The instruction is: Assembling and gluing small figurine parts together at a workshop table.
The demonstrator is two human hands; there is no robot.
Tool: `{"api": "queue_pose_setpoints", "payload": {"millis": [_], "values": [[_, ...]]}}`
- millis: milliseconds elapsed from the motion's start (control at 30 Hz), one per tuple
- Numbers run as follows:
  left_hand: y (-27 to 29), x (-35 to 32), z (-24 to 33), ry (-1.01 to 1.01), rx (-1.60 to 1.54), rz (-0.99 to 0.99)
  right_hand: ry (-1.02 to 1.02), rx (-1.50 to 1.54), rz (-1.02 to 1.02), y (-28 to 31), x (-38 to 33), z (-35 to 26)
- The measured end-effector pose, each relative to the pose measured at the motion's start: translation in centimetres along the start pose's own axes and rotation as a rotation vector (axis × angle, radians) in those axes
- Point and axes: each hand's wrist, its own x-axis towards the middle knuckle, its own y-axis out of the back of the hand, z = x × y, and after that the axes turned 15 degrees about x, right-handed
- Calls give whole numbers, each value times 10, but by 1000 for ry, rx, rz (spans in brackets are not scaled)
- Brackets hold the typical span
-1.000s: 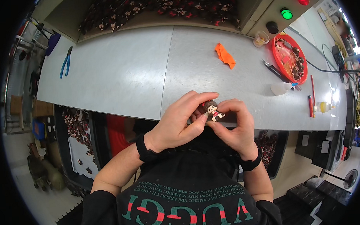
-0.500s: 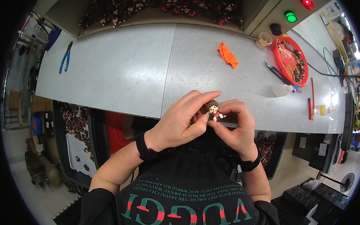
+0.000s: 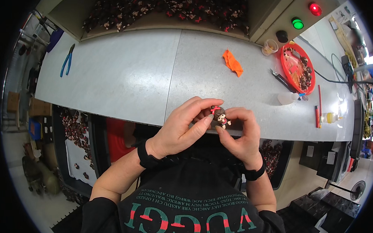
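Since the earlier frames I see almost nothing shifted: both hands stay bunched at the near edge of the grey workbench (image 3: 123, 77), and the small brown figurine (image 3: 218, 116) sits a touch more upright between them. My left hand (image 3: 183, 129) curls over it from the left, fingertips closed against its head and side; my right hand (image 3: 240, 133) pinches it from the right, thumb and forefinger pressed on the body. Both sets of fingers are clamped on the figurine, none spread.

The figurine is held in the air just over the bench's near edge, well short of the orange scrap (image 3: 232, 62) and far from the red tray (image 3: 297, 67) at the bench's right end. Its red bow faces up and pokes out between my fingertips, while the lower body is hidden behind the right thumb.

My worry is the position: if either pinch slackens, I judge the piece would drop past the bench edge into my lap or to the floor. Squeezing too hard could bend the bow.
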Motion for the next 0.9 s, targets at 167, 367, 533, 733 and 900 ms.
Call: {"api": "queue_pose_setpoints", "payload": {"millis": [167,367,533,733,900], "values": [[0,-1,1,16,26,-5,3,3,-9,-1,0,0],[1,0,4,49,-17,-12,-32,66,14,-1,-4,3],[1,4,-3,8,-22,-13,-43,125,4,1,-7,4],[0,4,6,234,-256,-29,-24,173,-41,1,-4,2],[0,5,4,201,-176,-19,-21,194,-69,1,-4,4]]}}
